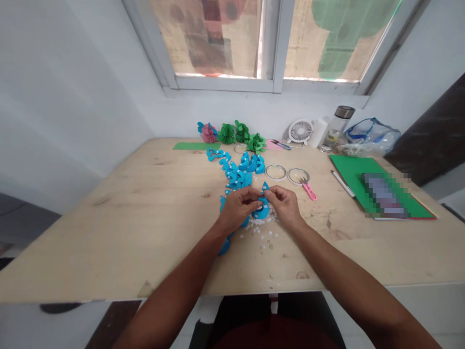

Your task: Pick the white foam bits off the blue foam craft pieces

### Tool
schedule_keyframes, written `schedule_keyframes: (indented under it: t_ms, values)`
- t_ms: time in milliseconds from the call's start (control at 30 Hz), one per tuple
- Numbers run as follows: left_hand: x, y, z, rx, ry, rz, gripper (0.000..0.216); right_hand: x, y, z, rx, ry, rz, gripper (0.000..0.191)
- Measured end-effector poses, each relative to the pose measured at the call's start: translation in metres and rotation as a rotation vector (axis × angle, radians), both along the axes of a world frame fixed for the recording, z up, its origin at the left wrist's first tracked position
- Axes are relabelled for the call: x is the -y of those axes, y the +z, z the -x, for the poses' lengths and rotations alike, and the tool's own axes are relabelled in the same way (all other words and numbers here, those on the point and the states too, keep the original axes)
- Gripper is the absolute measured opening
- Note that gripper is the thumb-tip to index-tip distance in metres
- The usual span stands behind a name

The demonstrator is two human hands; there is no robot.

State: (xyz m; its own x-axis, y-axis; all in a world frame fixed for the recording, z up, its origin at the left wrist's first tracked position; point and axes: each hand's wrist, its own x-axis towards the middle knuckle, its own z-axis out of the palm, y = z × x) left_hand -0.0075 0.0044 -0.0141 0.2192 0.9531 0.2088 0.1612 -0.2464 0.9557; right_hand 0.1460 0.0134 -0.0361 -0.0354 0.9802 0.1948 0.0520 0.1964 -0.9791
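Between my two hands is a blue curved paper cutout [260, 212] with small white tape squares on it. My left hand [238, 206] pinches its left side, fingers pressed together. My right hand [285, 203] grips the upper tip of the same cutout between thumb and forefinger. Just beyond my left hand lies a pile of blue paper cutouts [238, 175], also dotted with white squares. More blue pieces show partly from behind my left wrist. Loose white tape bits [259, 230] are scattered on the wooden table [127, 218] below my hands.
Two tape rolls [275, 172] and pink-handled snips [309, 190] lie right of the pile. Green and pink paper flowers [227, 134] line the back, near a small fan [301, 131] and a bottle [336, 130]. Green sheets [348, 179], a pen [342, 184] and a blurred object are at right.
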Motion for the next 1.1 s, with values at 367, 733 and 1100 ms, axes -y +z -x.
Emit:
schedule_keyframes:
  t_ms: [367,733,1100]
  values:
    - [0.0054,0.0046,-0.0014,0.164,0.049,0.198,0.016,0.001,0.0034,0.0022,-0.078,0.027,0.053,0.034]
    - [0.0036,-0.0019,-0.0085,0.137,0.101,0.195,0.024,0.0015,-0.0019,0.0054,-0.077,-0.018,0.047,0.03]
    - [0.0042,0.0036,0.0007,0.209,-0.045,0.332,0.026,0.0044,0.0025,0.0078,-0.169,0.108,0.082,0.034]
